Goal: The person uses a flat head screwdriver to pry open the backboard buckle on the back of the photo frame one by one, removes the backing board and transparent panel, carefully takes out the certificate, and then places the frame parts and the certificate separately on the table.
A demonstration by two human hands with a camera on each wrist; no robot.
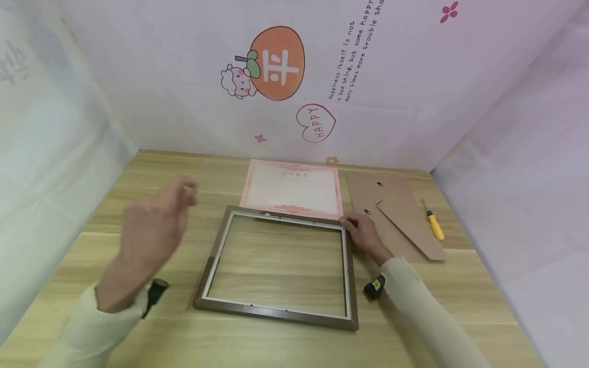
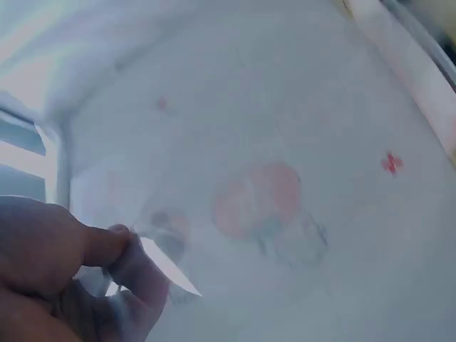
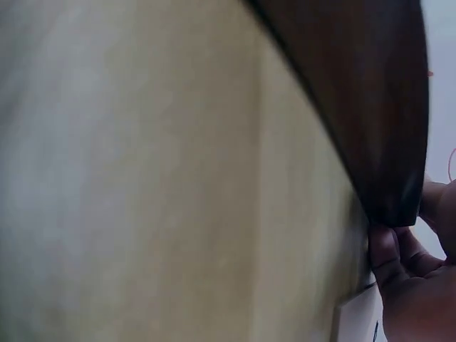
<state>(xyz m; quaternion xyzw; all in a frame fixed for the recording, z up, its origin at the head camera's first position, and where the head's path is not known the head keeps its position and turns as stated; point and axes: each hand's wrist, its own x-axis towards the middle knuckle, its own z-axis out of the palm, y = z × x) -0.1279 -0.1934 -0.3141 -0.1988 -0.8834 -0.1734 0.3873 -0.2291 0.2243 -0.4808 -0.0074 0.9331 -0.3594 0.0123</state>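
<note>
A brown picture frame (image 1: 276, 319) with a pale inner lip lies on the wooden table, its opening showing the wood. At its far right corner my right hand (image 1: 363, 235) pinches the frame; the right wrist view shows thumb and fingers on the brown corner (image 3: 392, 192). My left hand (image 1: 154, 225), blurred, is raised left of the frame. In the left wrist view its thumb and finger pinch what looks like a clear sheet (image 2: 169, 267), visible mainly as a bright pointed glint. The sheet's full outline cannot be made out.
A pink-bordered paper certificate (image 1: 294, 191) lies behind the frame. On the right are a brown backing board (image 1: 395, 225) with a stand leg and a yellow-handled screwdriver (image 1: 435, 226). Printed white cloth walls (image 1: 184, 92) enclose the table.
</note>
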